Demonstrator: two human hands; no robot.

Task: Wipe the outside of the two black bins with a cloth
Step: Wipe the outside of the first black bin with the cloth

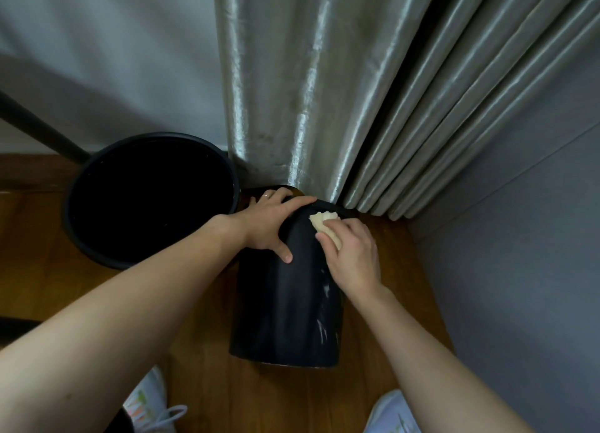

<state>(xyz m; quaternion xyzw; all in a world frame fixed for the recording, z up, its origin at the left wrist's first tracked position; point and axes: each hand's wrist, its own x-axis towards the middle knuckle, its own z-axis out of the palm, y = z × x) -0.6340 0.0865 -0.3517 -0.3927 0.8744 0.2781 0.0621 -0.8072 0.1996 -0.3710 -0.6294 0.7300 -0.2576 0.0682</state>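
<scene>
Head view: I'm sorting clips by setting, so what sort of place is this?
Probably a room corner in a home or hotel: long shiny curtains hang to a wooden floor beside a grey wall, with two black bins.

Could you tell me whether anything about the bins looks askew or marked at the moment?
Yes. The smaller bin is tipped away, toward the curtain, steadied by the left hand, and pale streaks show on its right side below the cloth. The larger bin stands upright.

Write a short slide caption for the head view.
Left hand steadies a tipped black bin; right hand wipes it with a cloth.
</scene>
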